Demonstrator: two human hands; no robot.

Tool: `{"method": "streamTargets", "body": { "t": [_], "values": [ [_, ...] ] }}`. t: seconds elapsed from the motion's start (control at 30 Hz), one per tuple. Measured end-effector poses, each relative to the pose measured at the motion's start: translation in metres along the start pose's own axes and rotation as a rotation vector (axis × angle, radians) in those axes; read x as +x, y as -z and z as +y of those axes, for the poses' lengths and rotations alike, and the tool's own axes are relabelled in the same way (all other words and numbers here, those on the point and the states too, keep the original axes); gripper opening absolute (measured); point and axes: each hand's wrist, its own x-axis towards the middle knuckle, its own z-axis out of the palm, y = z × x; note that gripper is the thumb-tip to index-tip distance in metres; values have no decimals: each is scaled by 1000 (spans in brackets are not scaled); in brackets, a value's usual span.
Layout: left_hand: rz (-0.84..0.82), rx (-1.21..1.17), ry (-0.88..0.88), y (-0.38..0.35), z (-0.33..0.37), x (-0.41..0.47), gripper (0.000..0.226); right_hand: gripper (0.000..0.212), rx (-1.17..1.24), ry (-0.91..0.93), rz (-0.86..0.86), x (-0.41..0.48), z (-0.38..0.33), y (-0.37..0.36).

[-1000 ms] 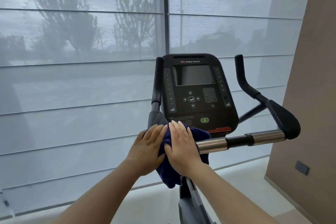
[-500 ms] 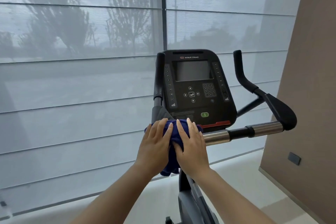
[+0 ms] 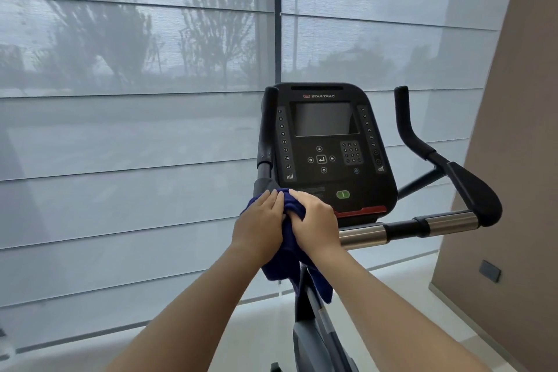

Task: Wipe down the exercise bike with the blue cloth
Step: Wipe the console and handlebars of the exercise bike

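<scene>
The exercise bike stands in front of me with its black console (image 3: 327, 148) facing me. A dark blue cloth (image 3: 285, 263) is draped over the left end of the handlebar, below the console, and hangs down beside the bike's post (image 3: 314, 308). My left hand (image 3: 261, 225) and my right hand (image 3: 314, 222) press side by side on the cloth and close around it and the bar beneath. The chrome handlebar (image 3: 360, 235) runs right to a black end pad (image 3: 477, 196).
A wide window with sheer grey blinds (image 3: 136, 130) fills the space behind the bike. A brown wall (image 3: 513, 160) stands close on the right, with a dark socket (image 3: 489, 270) low on it. Pale floor (image 3: 392, 290) lies below.
Both hands and the cloth have shifted left along the bar, up against the left upright grip. My fingers have curled tighter around the cloth. The view has drifted left.
</scene>
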Motion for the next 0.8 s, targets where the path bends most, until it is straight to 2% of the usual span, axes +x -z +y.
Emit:
{"method": "streamTargets", "body": {
  "t": [0.1,0.33,0.5,0.63,0.8],
  "values": [
    [-49,-14,52,8,4,2,47,34,-47,-5,-37,-1,-1,4],
    [-78,-21,138,23,29,-23,39,36,-151,116,-164,-22,6,30],
    [-17,-34,194,22,48,-44,35,47,-228,186,-251,-45,15,35],
    [-12,-36,238,13,54,-52,48,47,-160,154,-309,-47,18,34],
    [-15,-42,252,0,48,-59,59,41,-64,180,-232,-36,13,30]
  ]
}}
